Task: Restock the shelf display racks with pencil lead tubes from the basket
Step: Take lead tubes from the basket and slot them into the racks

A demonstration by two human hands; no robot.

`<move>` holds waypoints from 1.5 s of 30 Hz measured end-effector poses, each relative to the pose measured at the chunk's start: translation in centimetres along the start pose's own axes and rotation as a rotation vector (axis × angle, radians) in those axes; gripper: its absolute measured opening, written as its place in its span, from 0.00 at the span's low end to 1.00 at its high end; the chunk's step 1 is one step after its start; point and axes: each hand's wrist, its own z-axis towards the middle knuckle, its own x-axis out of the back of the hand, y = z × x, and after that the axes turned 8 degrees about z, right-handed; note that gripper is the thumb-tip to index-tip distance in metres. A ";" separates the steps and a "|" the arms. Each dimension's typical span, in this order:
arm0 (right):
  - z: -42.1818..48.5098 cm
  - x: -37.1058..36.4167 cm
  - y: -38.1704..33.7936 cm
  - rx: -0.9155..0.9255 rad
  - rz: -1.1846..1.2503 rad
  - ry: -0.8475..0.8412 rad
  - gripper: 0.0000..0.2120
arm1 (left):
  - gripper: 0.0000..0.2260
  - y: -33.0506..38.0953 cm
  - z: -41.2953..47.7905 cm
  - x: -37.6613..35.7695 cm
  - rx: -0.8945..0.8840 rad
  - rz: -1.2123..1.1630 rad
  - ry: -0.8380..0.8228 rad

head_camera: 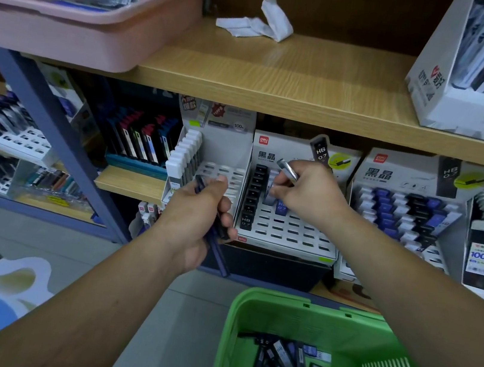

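A green basket (250,310) at the bottom right holds several dark and blue pencil lead tubes (285,366). The white display rack (299,236) on the lower shelf has a column of black tubes at its left, a few blue and grey tubes beside them, and many bare slots. My left hand (195,217) grips a bundle of dark blue tubes (218,252) in front of the rack's left edge. Over the rack's upper rows my right hand (302,192) holds a silvery tube (288,169) and its fingertips pinch a grey tube (271,195) standing in a slot.
A second rack (398,219), filled with blue, black and white tubes, stands to the right. Left of the main rack is another white rack (220,173) with white-capped tubes. On the wooden shelf above sit a pink tray (68,31), crumpled paper (258,22) and a white display box (466,100).
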 end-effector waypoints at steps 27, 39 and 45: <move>-11.8 6.1 -5.1 -0.379 0.451 -0.378 0.11 | 0.07 0.7 -0.1 -3.6 -0.186 -0.188 0.211; -14.4 9.7 -1.3 -0.443 0.698 -0.144 0.14 | 0.10 -1.9 -4.5 -8.0 -0.082 0.340 -0.268; -15.7 13.8 1.3 -0.409 0.624 -0.021 0.18 | 0.08 -2.3 -6.6 -10.6 -0.070 0.388 -0.324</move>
